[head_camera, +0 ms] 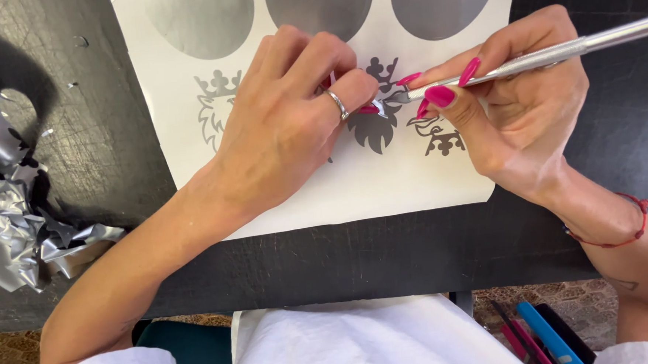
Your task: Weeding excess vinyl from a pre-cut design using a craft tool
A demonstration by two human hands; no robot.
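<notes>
Scratched black table (387, 252) bears white vinyl sheet (383, 186).

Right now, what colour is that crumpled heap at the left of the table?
Shiny silver; the crumpled heap shows best in the head view, on the black table.

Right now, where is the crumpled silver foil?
In the head view, the crumpled silver foil lies at the far left of the black table, left of the left hand.
</notes>
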